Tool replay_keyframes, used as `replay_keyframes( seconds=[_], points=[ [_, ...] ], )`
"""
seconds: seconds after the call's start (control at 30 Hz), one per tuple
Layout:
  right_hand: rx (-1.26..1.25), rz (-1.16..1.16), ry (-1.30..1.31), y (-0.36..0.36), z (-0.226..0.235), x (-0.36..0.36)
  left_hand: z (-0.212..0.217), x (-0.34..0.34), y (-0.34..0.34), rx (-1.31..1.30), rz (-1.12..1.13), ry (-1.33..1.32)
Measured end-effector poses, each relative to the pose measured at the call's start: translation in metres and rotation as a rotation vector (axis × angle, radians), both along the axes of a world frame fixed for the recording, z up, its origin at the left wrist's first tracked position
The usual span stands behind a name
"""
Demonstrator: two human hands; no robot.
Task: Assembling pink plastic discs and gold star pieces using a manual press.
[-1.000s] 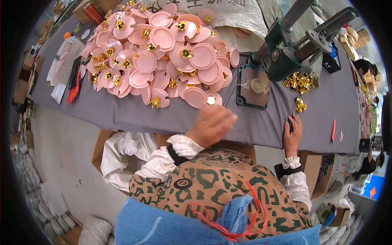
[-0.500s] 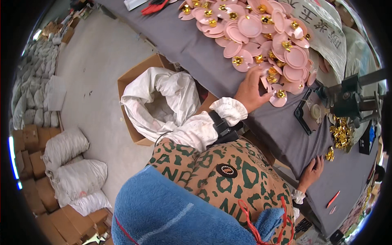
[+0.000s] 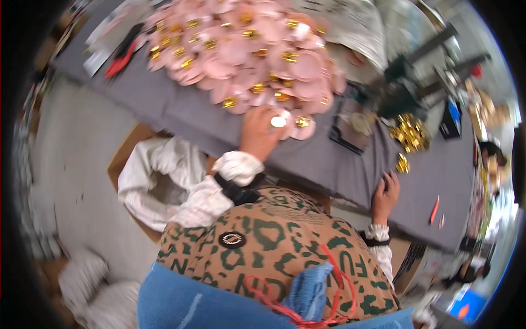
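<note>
A heap of pink discs (image 3: 233, 52) with shiny gold flower-shaped pieces covers the far part of the grey-clothed table (image 3: 307, 164). At the heap's near edge my left hand (image 3: 259, 133) closes its fingers on a pink disc (image 3: 282, 130), which has a bright glare on it; blur hides the exact grip. Another pink disc with a gold piece (image 3: 302, 122) lies just right of it. My right hand (image 3: 386, 196) lies at the table's near edge, fingers stretched and empty. Just beyond its fingertips are a few loose gold pieces (image 3: 402, 163).
A dark green metal hand press (image 3: 402, 82) stands right of the heap, beside a black-framed tray (image 3: 350, 143). A gold pile (image 3: 410, 133), a black box (image 3: 451, 118) and a red pen-like stick (image 3: 434, 210) lie rightward. A carton with a white sack (image 3: 159, 175) stands below left.
My view has swung to the right, so everything sits farther left in it. My left hand stays at the heap's near edge; my right hand stays by the loose gold pieces.
</note>
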State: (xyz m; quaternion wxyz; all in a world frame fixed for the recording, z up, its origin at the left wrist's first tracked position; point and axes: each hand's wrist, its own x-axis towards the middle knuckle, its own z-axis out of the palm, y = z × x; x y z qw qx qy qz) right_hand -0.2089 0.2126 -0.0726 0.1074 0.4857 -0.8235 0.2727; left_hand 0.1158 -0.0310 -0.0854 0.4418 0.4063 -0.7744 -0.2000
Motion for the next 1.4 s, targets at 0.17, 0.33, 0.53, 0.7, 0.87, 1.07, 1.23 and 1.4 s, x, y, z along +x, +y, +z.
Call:
replay_keyframes(
  seconds=[0.17, 0.33, 0.53, 0.7, 0.87, 1.07, 1.23, 1.4],
  points=[
    [-0.005, -0.092, 0.006, 0.005, 0.0, -0.001, 0.045, -0.008, 0.009, -0.024, -0.24, 0.089],
    [-0.005, -0.115, -0.057, 0.004, 0.009, 0.002, 0.06, -0.06, 0.001, -0.158, -0.85, 0.049],
    [0.07, -0.131, -0.059, -0.003, 0.016, 0.004, 0.032, -0.07, -0.011, -0.108, -1.225, 0.015],
    [0.161, -0.169, -0.02, -0.013, 0.025, 0.008, 0.033, -0.076, -0.021, 0.263, -1.432, -0.011],
    [0.211, -0.208, -0.007, -0.016, 0.027, 0.008, 0.027, -0.078, -0.026, 0.368, -1.486, 0.003],
    [0.152, -0.175, 0.014, -0.017, 0.023, 0.006, 0.034, -0.076, -0.021, 0.221, -1.484, -0.057],
    [0.093, -0.15, 0.025, -0.011, 0.019, 0.007, 0.035, -0.074, -0.018, 0.098, -1.396, -0.068],
    [0.038, -0.143, -0.006, -0.002, 0.015, 0.008, 0.049, -0.075, 0.004, 0.121, -1.063, 0.008]
  ],
)
